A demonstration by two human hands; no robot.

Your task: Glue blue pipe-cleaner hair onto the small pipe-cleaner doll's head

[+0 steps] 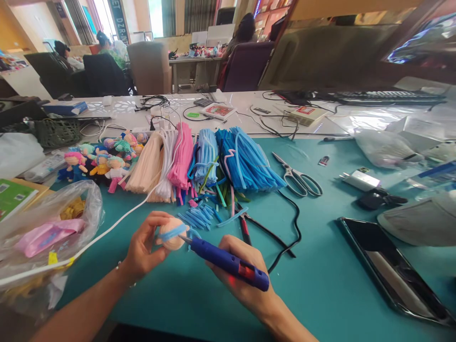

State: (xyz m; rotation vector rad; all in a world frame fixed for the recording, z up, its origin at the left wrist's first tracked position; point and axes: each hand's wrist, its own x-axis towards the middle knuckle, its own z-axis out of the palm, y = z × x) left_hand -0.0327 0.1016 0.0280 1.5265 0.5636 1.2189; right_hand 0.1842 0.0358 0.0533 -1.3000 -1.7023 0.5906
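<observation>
Between its thumb and fingers, my left hand (144, 249) holds a small peach-coloured ball (173, 243) with a light blue strip across it. My right hand (245, 270) is wrapped round a dark blue glue gun (221, 259). The gun's metal tip points left and meets the right side of the ball, as far as I can see. A bit of light blue strip curls beside the tip. Just behind the ball lies a pile of short light blue pieces (199, 216).
Pipe cleaner bundles (245, 161) and small dolls (101, 159) stand behind my hands. Scissors (301, 178), red-handled pliers (245, 228) and a black cable (297, 223) lie centre-right. A phone (392, 270) is at right, a plastic bag (53, 228) at left. A white cord (121, 218) crosses the left. People sit beyond.
</observation>
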